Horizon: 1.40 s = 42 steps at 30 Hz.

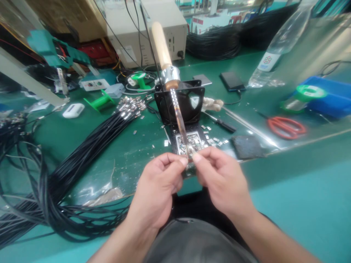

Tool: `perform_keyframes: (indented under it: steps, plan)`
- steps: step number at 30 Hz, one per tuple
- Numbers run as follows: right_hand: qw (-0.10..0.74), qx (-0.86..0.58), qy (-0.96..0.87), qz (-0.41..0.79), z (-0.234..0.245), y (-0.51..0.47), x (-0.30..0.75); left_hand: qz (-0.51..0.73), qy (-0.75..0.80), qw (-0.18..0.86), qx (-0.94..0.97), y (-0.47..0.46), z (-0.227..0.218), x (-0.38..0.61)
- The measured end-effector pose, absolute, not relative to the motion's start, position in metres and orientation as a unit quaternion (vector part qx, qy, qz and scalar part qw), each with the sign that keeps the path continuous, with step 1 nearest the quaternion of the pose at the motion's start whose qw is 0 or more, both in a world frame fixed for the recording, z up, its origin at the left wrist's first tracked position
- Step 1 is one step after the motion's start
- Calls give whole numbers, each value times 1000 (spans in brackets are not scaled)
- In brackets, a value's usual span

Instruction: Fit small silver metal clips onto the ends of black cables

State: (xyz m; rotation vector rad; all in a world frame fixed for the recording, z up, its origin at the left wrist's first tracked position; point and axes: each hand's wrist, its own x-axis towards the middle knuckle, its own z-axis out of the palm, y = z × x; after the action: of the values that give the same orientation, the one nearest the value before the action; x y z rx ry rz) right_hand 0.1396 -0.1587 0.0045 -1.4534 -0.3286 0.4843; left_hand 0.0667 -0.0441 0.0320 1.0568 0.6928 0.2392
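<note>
At the bench's front edge, my left hand (159, 186) and my right hand (222, 179) come close together, each with thumb and forefinger pinched. Whatever lies between the fingertips is too small and blurred to name. Just beyond them is the lower end of a soldering iron (178, 117), which has a wooden handle and slants down toward my fingers. Its upper part rests by a black fan frame (167, 107). Under the iron's tip, a small tray (178, 144) is filled with tiny metal connectors.
A bundle of black cables (87, 146) with metal ends fills the left. Loose connectors (216, 140) lie by the tray. Rightward are a screwdriver (226, 126), a dark block (246, 147), red-handled scissors (286, 128), a solder spool (304, 96), a blue bin (334, 96) and a plastic bottle (279, 47).
</note>
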Motion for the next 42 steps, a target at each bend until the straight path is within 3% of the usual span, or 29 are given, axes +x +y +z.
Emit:
perform_keyframes:
  steps: [29,42]
  plan:
    - [715,-650,-126,223,-3,-179,121,85,316,775,541,-53,23,46]
    - [701,-637,-103,305,-5,-200,113,60,281,676,678,-52,29,35]
